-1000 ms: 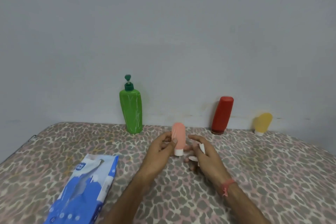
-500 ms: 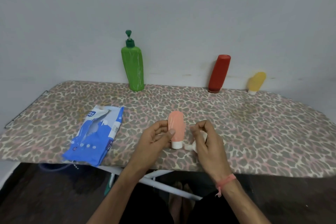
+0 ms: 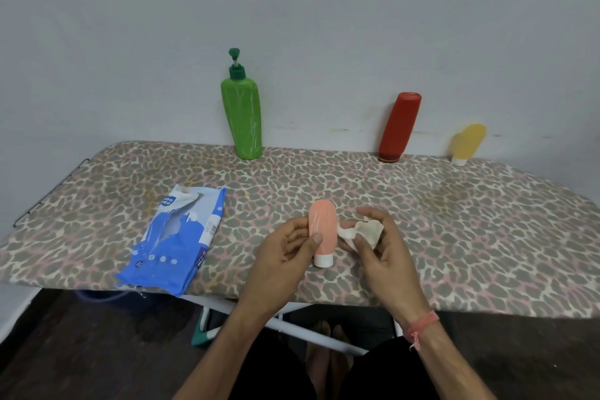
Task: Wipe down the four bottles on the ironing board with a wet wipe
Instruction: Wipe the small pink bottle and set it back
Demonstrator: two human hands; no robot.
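From the head view, my left hand (image 3: pixel 285 253) pinches the peach tube bottle (image 3: pixel 322 230) cap-down over the ironing board's (image 3: pixel 454 221) near edge; my right hand (image 3: pixel 380 247) holds the crumpled wet wipe (image 3: pixel 365 230) beside it. It looks light and squeezable, probably slippery once wet, so I'd grip mid-body.

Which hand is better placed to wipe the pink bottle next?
The right hand. It already pinches the wet wipe just beside the pink bottle, while the left hand grips that bottle cap-down above the board, so it is busy steadying it.
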